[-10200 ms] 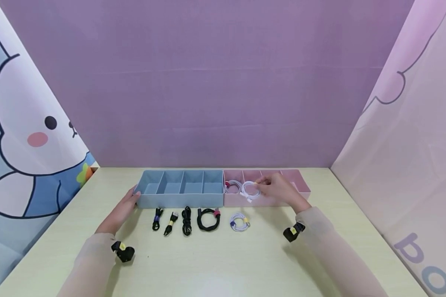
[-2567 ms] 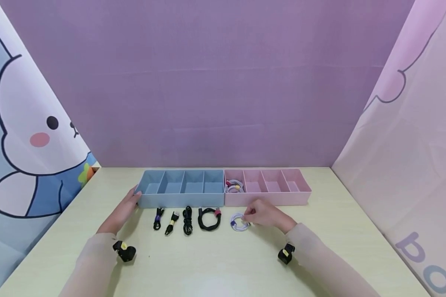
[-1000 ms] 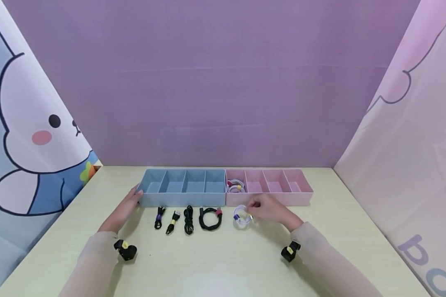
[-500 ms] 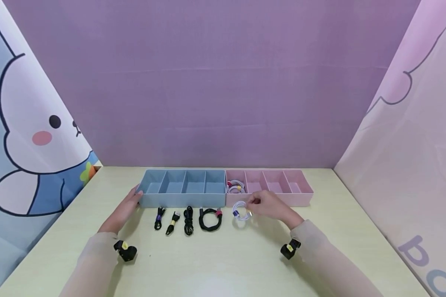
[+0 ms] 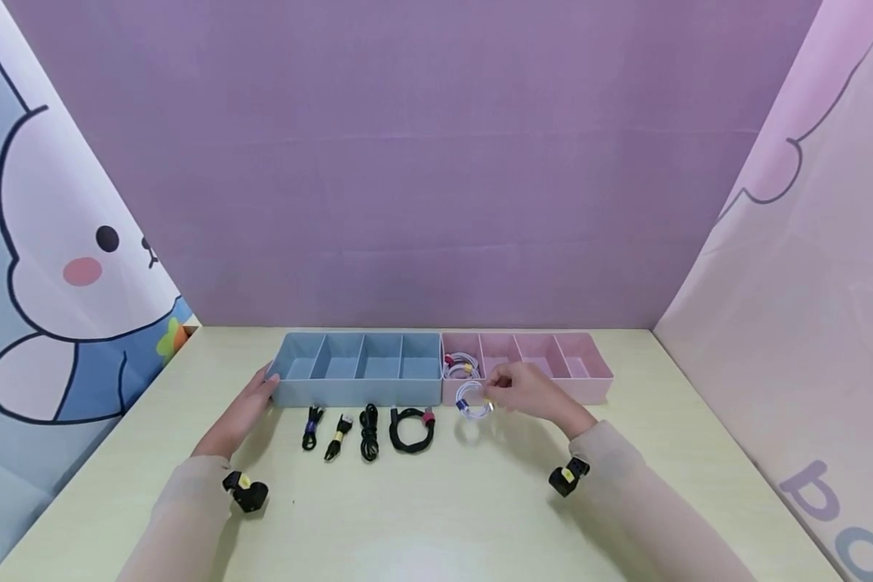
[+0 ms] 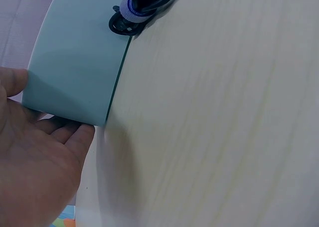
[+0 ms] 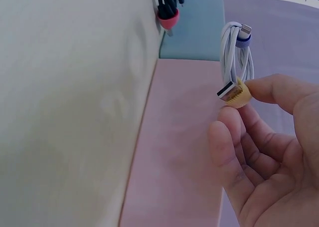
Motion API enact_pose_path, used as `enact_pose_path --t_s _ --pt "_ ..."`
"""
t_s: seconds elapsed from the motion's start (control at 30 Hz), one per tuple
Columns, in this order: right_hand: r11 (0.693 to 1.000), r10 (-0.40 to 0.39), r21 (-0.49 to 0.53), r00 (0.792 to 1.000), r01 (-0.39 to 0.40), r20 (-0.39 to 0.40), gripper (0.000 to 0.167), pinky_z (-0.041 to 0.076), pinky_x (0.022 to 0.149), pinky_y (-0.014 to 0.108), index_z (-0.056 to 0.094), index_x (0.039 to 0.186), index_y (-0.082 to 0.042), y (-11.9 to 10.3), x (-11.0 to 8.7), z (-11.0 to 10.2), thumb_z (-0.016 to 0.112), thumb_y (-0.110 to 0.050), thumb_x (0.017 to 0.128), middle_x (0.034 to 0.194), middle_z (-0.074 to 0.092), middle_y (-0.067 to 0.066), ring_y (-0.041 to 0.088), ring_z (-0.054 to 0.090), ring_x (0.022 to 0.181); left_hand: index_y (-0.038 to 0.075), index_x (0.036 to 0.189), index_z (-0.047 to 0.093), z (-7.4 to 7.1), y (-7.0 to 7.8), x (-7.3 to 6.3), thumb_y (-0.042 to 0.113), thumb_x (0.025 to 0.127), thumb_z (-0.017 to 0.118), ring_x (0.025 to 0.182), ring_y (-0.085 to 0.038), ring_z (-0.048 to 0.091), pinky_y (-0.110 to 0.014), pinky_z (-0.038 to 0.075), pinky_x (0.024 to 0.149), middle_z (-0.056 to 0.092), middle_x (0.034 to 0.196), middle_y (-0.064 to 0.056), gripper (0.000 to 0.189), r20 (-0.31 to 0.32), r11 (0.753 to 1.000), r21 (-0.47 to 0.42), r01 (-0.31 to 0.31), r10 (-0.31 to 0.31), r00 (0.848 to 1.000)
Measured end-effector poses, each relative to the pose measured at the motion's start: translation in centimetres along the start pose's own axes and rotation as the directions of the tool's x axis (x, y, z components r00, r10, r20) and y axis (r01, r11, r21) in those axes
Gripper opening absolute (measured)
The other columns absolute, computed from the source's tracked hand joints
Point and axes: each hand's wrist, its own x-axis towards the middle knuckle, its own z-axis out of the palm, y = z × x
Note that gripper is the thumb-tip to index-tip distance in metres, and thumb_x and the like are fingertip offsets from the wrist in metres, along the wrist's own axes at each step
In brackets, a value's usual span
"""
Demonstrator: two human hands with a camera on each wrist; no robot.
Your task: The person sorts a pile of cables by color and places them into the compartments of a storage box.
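Observation:
My right hand (image 5: 527, 390) pinches a coiled white USB charging cable (image 7: 229, 52) by its yellow tie; a blue tie also wraps it. In the head view this cable (image 5: 469, 400) hangs in front of the pink divided box (image 5: 589, 392), above the table. Another white coil (image 5: 462, 365), with red and yellow ties showing, lies in that box's leftmost compartment. My left hand (image 5: 243, 408) grips the left end of the blue divided box (image 5: 356, 394). In the left wrist view its thumb is at the rim and its fingers (image 6: 77, 137) lie against the end wall.
Several black cables lie in front of the blue box: one with a purple tie (image 5: 311, 428), one with a yellow tie (image 5: 338, 438), a thicker bundle (image 5: 369, 432) and a loop with a red tie (image 5: 411, 444). A purple backdrop (image 5: 436, 162) stands behind the boxes.
Earlier, my right hand held another white coil at the pink box; that coil now lies inside. It then took the blue-and-yellow-tied cable from the table and raised it. My left hand stays put.

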Motion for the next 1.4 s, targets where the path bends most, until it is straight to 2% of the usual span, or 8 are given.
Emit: enact_pose_path --t_s 0.37,0.5,0.77,0.9,1.07,1.2,1.4 --pt "0.999 -0.041 -0.033 0.998 0.039 -0.056 0.009 0.048 0.056 0.024 0.074 0.085 -0.007 -0.2 1.2 -0.7 0.068 -0.011 0.090 0.074 0.065 -0.003 0.011 0.054 0.064 0.013 0.159 -0.014 -0.1 0.1 0.1 0.048 0.109 0.018 0.148 -0.046 -0.008 -0.065 0.006 0.117 -0.015 0.164 -0.021 0.070 0.005 1.000 0.007 0.018 -0.018 1.000" --pt "0.998 -0.038 -0.053 0.997 0.034 -0.072 0.011 0.050 0.059 0.026 0.076 0.088 -0.006 -0.1 1.7 -1.0 0.068 -0.013 0.091 0.076 0.067 -0.004 0.011 0.056 0.067 0.012 0.159 -0.015 -0.1 0.0 0.2 0.049 0.109 0.018 0.148 -0.046 -0.008 -0.064 0.006 0.118 -0.015 0.164 -0.021 0.070 0.005 1.000 0.006 0.015 -0.015 1.000" --pt "1.000 -0.003 -0.017 0.998 0.002 -0.060 0.016 0.053 0.067 0.028 0.076 0.096 -0.002 -0.2 2.2 -1.6 0.067 -0.015 0.094 0.086 0.069 0.000 0.015 0.059 0.076 0.017 0.159 -0.015 0.0 0.0 0.1 0.053 0.108 0.018 0.149 -0.045 -0.008 -0.067 0.004 0.116 -0.014 0.165 -0.019 0.071 0.007 0.999 0.008 0.048 -0.048 0.999" --pt "0.999 0.029 0.032 0.999 -0.028 -0.041 0.017 0.052 0.065 0.029 0.074 0.098 0.000 -0.3 2.6 -1.9 0.065 -0.015 0.096 0.085 0.068 0.002 0.016 0.057 0.074 0.018 0.159 -0.016 -0.1 0.0 0.1 0.055 0.107 0.018 0.148 -0.046 -0.009 -0.069 0.003 0.115 -0.015 0.165 -0.018 0.072 0.007 0.998 0.013 0.054 -0.055 0.998" --pt "0.993 0.068 0.095 0.997 -0.065 -0.026 0.018 0.052 0.064 0.031 0.073 0.097 -0.004 -0.4 3.0 -2.2 0.065 -0.020 0.097 0.082 0.066 0.004 0.017 0.057 0.071 0.019 0.159 -0.016 -0.1 -0.1 0.1 0.059 0.105 0.018 0.148 -0.045 -0.011 -0.070 0.001 0.114 -0.016 0.165 -0.017 0.075 0.010 0.998 0.012 0.065 -0.065 0.998" --pt "0.993 0.061 0.102 0.998 -0.058 -0.027 0.020 0.052 0.064 0.031 0.072 0.098 -0.001 -0.4 3.3 -2.3 0.065 -0.020 0.097 0.083 0.066 0.005 0.017 0.057 0.071 0.020 0.159 -0.016 -0.1 -0.1 0.0 0.062 0.104 0.018 0.148 -0.045 -0.011 -0.070 0.001 0.114 -0.016 0.165 -0.017 0.077 0.011 0.997 0.010 0.071 -0.071 0.997" --pt "0.997 0.044 0.061 0.997 -0.040 -0.057 0.019 0.046 0.058 0.028 0.072 0.098 -0.001 -0.6 3.6 -2.4 0.067 -0.019 0.097 0.085 0.064 0.005 0.017 0.053 0.069 0.021 0.159 -0.016 -0.1 0.0 0.0 0.055 0.107 0.018 0.148 -0.046 -0.010 -0.072 0.000 0.113 -0.015 0.165 -0.017 0.071 0.012 0.997 0.008 0.071 -0.071 0.997"
